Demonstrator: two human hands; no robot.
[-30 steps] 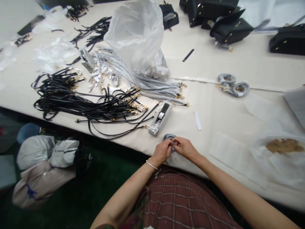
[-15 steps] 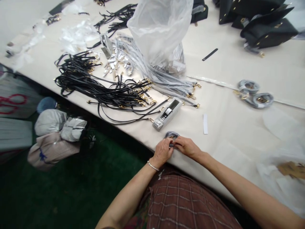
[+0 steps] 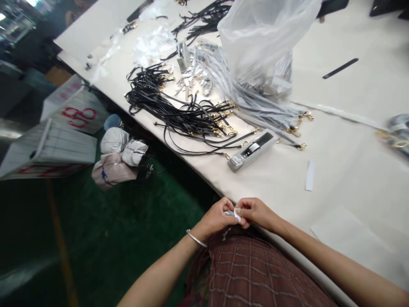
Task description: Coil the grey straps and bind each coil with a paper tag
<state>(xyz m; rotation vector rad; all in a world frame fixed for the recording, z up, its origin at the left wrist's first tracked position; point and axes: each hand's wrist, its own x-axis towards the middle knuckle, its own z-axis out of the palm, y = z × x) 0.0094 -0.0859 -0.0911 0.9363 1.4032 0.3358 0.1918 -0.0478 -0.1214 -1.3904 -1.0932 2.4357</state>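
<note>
My left hand (image 3: 220, 216), a bracelet on its wrist, is closed in a pinch at the table's front edge, close to my body. Against it, my right hand (image 3: 255, 213) is closed too, thumb and fingers pressed together. Between the fingertips of both shows a small white strip (image 3: 237, 215), with a greyish bit beside it on the left hand's side. Whatever else the fingers cover is hidden. Just beyond the hands lies a grey tape dispenser (image 3: 252, 150). A loose white paper strip (image 3: 309, 175) rests to the right of it.
Black straps with gold clasps (image 3: 179, 113) pile up on the table (image 3: 338, 140), next to film-wrapped straps (image 3: 255, 104). Behind stands a translucent plastic bag (image 3: 265, 38). A wrapped coil (image 3: 401, 128) lies at the right. Cloth bundles (image 3: 116, 160) and white bins (image 3: 51, 149) are on the floor.
The view has swung left. Both hands have drawn down toward my body. A wrapped strap coil showed beyond the fingers before; now a small white strip shows between them.
</note>
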